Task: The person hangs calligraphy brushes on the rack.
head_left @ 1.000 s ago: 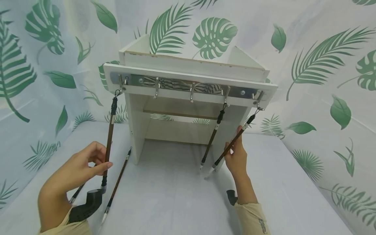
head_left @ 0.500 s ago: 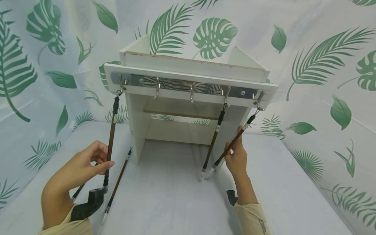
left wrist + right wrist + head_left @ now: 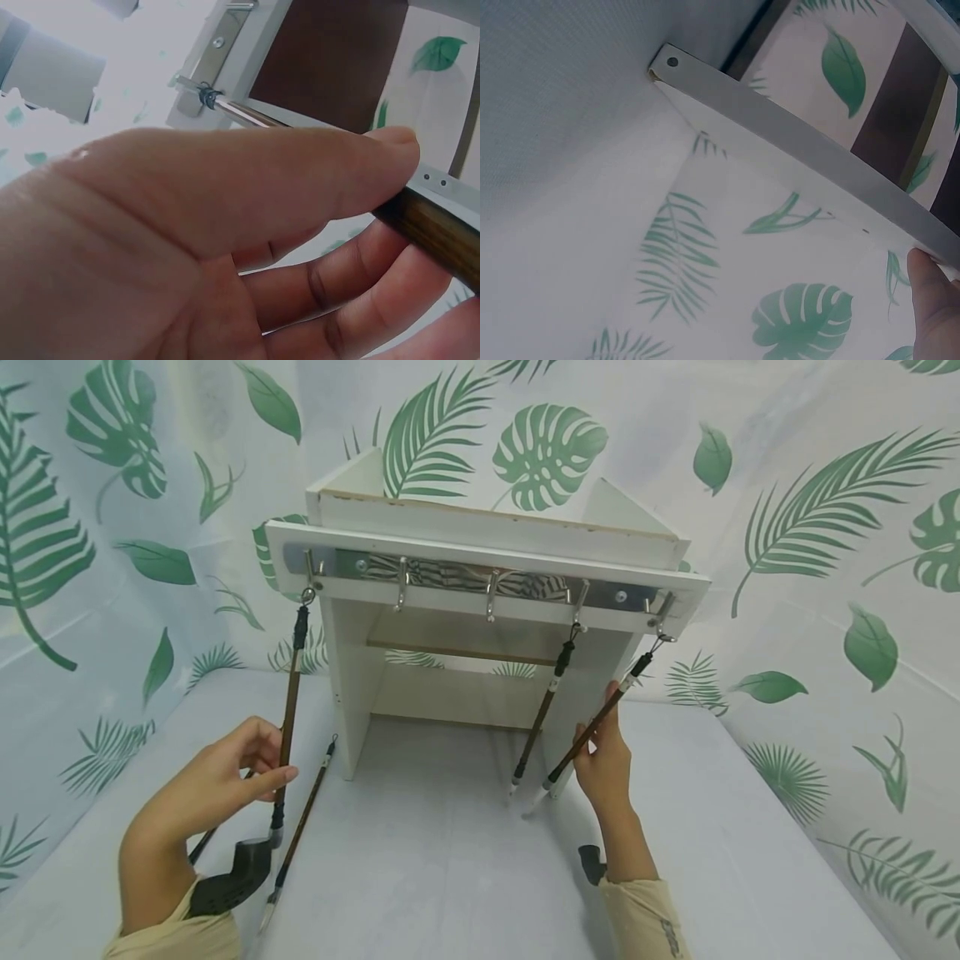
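Two brushes [image 3: 542,714] hang at 4 o'clock; left hand [image 3: 213,785] pinches a third brush [image 3: 292,703], loop at the 10-o'clock hook [image 3: 308,565], right hand [image 3: 606,764] grips stand [image 3: 480,521]; remaining brushes [image 3: 302,828] on counter [image 3: 450,877], 8 o'clock, middle hooks [image 3: 491,595] bare.

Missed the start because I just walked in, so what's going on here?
A person's left hand holds a brush below the leftmost hook, its loop apparently around that hook. The right hand holds the right side of a white stand. Two other brushes hang from the rightmost hooks; the middle hooks are bare. More brushes lie on the table at left.
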Tool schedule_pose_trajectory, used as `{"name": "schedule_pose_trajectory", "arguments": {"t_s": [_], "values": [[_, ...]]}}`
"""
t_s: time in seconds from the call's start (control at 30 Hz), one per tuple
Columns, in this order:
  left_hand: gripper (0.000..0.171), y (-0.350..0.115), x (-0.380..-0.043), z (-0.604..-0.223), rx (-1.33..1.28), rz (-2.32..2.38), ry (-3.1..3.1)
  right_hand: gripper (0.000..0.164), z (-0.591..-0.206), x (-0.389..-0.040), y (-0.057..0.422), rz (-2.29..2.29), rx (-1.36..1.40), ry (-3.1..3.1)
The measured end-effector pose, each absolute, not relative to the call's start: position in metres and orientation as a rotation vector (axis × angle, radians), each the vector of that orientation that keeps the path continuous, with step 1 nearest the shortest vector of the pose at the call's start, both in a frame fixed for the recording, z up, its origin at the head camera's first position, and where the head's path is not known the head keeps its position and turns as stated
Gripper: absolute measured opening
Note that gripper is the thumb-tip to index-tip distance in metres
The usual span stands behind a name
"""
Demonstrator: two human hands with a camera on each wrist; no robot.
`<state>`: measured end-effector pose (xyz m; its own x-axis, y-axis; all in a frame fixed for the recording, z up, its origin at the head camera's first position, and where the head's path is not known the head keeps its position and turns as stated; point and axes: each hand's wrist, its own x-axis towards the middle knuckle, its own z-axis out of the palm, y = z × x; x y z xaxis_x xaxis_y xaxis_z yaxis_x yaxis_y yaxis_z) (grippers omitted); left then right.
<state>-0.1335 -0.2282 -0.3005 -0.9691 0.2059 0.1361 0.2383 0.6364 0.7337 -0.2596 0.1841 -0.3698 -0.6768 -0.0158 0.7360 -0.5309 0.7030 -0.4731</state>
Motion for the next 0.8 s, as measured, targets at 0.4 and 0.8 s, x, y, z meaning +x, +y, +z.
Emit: {"name": "schedule_pose_trajectory", "arguments": {"t_s": [0.4,0.8], "values": [[0.031,-0.228,-0.141,-0.305,-0.363,-1.319,-2.843,0.088,-0.371,-0.26,0.184,0.907,0.42,-2.159],[0.031,-0.218,-0.163,-0.316,-0.294,-1.192,-2.844,0.087,-0.369,-0.259,0.184,0.906,0.41,-2.169]]}}
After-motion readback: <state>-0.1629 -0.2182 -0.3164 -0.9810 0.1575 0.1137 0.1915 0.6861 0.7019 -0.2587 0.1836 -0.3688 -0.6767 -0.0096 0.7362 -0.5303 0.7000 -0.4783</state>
